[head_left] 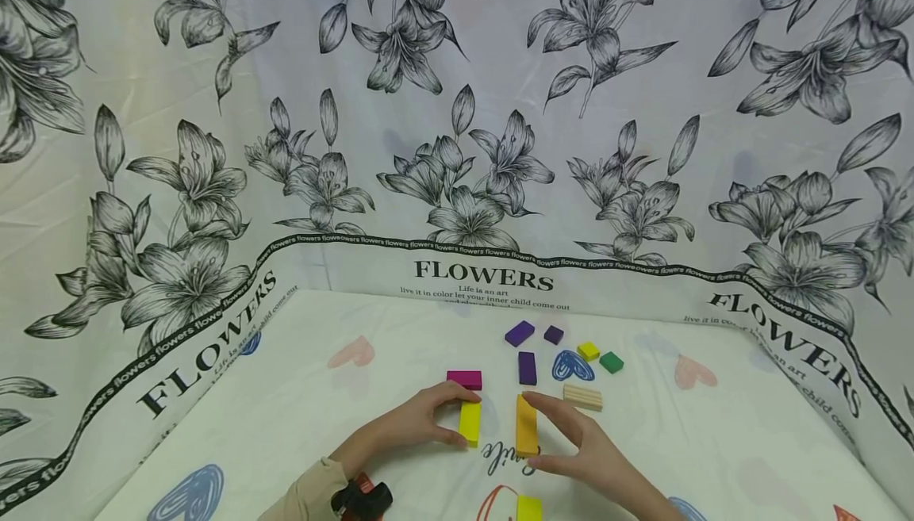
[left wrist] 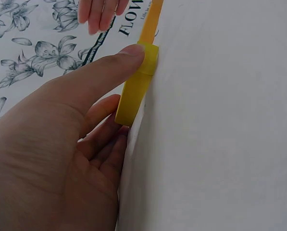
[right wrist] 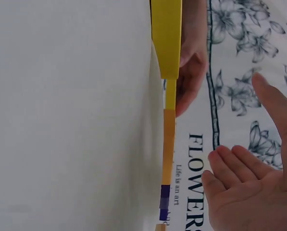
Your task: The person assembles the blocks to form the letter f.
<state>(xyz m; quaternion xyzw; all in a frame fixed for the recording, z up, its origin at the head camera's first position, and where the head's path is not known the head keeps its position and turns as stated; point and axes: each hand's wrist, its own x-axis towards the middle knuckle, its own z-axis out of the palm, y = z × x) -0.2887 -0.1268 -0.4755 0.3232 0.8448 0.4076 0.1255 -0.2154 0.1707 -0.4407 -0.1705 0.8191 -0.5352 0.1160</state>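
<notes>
My left hand (head_left: pixel 417 419) pinches a yellow wooden block (head_left: pixel 469 424) lengthwise, thumb at its near end and fingers at its far end. The left wrist view shows the thumb on this block (left wrist: pixel 133 96), which sits low on the cloth. To the right lies an orange block (head_left: pixel 526 432). Around it hovers my right hand (head_left: pixel 584 446), fingertips by the far end and thumb by the near end. Seen from the right wrist, that hand (right wrist: pixel 249 192) has its fingers and thumb spread, apart from the orange block (right wrist: pixel 168 149). A magenta block (head_left: pixel 464 380) lies just beyond the left fingers.
Farther back lie purple blocks (head_left: pixel 527 368), a small yellow block (head_left: pixel 589 350), a green block (head_left: pixel 611 362) and a plain wood-coloured piece (head_left: pixel 582 397). Another yellow block (head_left: pixel 529 508) is at the front edge of view. A flower-printed cloth (head_left: pixel 485 188) hangs behind.
</notes>
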